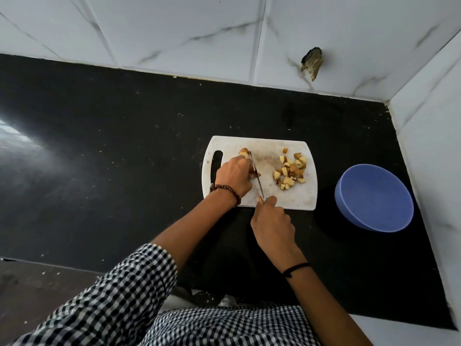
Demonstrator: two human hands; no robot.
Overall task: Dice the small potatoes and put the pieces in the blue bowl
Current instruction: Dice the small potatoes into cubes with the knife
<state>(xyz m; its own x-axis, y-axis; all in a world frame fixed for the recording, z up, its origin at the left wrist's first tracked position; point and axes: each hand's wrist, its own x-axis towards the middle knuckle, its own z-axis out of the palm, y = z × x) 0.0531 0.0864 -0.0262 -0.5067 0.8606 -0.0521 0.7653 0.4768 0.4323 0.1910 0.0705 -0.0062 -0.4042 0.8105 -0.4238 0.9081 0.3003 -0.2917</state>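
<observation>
Head view: the left hand point(233, 177) is curled down over a potato point(244, 153) on the left part of the board point(274, 198), fingertips pinning it, most of it hidden under the fingers. The right hand point(272, 221) is clamped round the handle of the knife point(257, 177); the blade runs away from the person, close against the left fingertips, edge down at the board. A pile of pieces point(290, 172) lies on the right half of the board, apart from the blade. The bowl point(374, 198) stands on the table point(124, 146) right of the board, near it, and no pieces show inside.

The step in hand looks like dicing this potato. To do it well, tuck the left fingertips back so the knuckles guide the flat of the blade, and press the potato on a cut face so it cannot roll. Cut straight down in even steps – strips, then across – to match the pile. The wet board may let small bits slide, so go slowly near the fingers
</observation>
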